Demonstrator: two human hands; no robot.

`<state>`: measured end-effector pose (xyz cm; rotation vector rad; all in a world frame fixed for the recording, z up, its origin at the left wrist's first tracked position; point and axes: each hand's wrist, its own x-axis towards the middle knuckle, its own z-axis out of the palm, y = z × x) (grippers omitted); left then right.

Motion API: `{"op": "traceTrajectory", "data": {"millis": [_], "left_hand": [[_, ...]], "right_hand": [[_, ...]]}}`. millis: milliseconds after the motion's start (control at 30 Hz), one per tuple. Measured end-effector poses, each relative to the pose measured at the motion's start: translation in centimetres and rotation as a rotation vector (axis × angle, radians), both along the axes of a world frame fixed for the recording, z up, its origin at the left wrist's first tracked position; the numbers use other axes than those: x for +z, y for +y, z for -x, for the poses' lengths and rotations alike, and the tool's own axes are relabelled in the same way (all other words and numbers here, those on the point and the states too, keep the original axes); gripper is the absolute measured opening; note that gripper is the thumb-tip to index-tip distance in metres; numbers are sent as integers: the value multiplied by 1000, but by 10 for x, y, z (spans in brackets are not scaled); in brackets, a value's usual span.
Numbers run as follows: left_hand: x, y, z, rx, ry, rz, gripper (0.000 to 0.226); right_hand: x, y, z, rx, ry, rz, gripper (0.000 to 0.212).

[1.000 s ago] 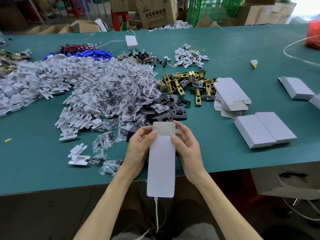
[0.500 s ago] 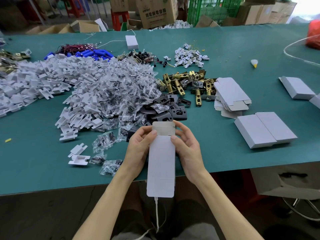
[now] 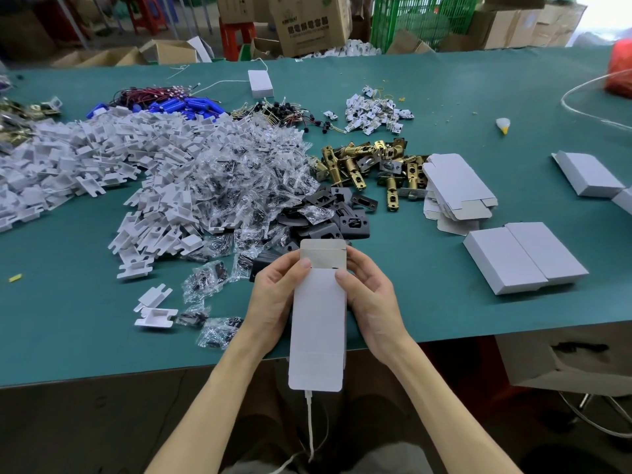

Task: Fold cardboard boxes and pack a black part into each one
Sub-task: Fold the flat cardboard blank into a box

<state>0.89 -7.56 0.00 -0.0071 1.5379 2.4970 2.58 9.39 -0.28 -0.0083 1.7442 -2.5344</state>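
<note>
I hold the white box (image 3: 318, 319) in both hands, over the near edge of the table (image 3: 68, 319), about halfway along it. My left hand (image 3: 273, 295) curls round the box's left side. My right hand (image 3: 371, 295) curls round its right side. Both thumbs press on the front, near the top. The box looks flat to me, not yet popped open, and its top flap (image 3: 323, 254) points toward the far edge. I think the job now is to open it up. To do that well, I should squeeze the two long sides gently toward each other, so the card bends on its fold lines and does not crumple. The black parts (image 3: 328, 217) lie in a heap on the table just past the flap, easy to reach. Two closed boxes (image 3: 523, 258) sit side by side nearer the right end of the near edge.
</note>
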Motion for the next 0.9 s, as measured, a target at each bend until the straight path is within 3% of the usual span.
{"op": "traceTrajectory", "data": {"millis": [200, 367, 567, 700, 900], "left_hand": [[2, 3, -1, 20, -3, 6, 25], [4, 4, -3, 31, -3, 1, 29], [4, 2, -2, 16, -13, -17, 24], [3, 2, -1, 32, -1, -8, 7], [4, 3, -1, 35, 9, -5, 9]], "right_hand": [[3, 0, -1, 15, -24, 23, 47], [6, 0, -2, 51, -30, 43, 55], [6, 1, -1, 72, -36, 68, 46], [6, 1, -2, 67, -38, 58, 43], [6, 0, -2, 54, -28, 67, 45]]}}
